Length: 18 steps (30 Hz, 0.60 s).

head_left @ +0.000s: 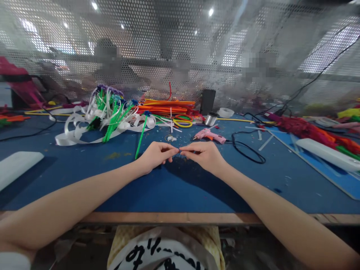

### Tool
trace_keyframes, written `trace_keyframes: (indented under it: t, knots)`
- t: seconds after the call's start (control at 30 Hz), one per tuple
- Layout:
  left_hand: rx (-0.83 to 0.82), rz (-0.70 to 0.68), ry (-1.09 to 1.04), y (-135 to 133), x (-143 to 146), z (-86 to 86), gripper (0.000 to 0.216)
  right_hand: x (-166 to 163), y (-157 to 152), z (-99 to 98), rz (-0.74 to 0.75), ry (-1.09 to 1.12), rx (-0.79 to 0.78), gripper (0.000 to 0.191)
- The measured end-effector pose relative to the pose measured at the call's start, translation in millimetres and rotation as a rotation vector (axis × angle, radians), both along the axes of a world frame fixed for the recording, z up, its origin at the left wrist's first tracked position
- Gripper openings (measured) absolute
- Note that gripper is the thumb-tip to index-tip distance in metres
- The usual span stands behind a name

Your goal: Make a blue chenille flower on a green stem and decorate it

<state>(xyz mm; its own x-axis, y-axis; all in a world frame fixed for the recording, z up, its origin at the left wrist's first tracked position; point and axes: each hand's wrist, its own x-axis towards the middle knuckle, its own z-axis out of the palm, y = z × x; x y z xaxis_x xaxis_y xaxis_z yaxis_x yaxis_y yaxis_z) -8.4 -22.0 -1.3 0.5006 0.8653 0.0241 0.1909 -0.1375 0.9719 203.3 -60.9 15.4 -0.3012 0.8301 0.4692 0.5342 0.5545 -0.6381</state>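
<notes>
Over the middle of the table, my left hand [156, 154] and my right hand [206, 155] meet fingertip to fingertip. Each hand is closed in a pinch between thumb and forefinger. What they pinch is too small and too covered by the fingertips to make out. Beside my left hand lies a green pipe-cleaner stem [141, 138] with a dark blue flower [146, 113] at its top. Just beyond my right hand is a pink glue gun [209, 135] on its side, nozzle pointing left. A small white piece [170, 138] rests on the table behind the fingers.
At the back left lies a bunch of green-stemmed flowers [115, 116] with white ribbon [69, 137]. Orange pipe cleaners [168, 107] and a wire spool [210, 119] stand behind. A black cord [250, 159] loops at the right. White lamp-like bars [327, 152] flank the blue table [180, 200].
</notes>
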Motion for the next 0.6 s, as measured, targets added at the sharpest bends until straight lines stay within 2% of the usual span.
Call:
trace_keyframes:
  t: [0.27,0.47,0.53,0.6]
  knots:
    - [0.026,0.008,0.022,1.0,-1.1,0.1,0.031,-3.5,-0.4,0.3,-0.080,-0.099,0.062,0.015]
    - [0.041,-0.006,0.066,-5.3,0.1,3.3,0.030,-2.7,0.1,-0.9,-0.024,-0.142,0.039,0.017]
    - [0.068,-0.021,0.099,-5.5,-0.5,4.0,0.031,-2.8,0.1,-1.1,-0.040,-0.164,0.046,0.018]
    - [0.163,-0.033,0.161,0.2,-3.9,5.7,0.033,-2.9,0.7,-1.3,-0.068,-0.178,0.058,0.017]
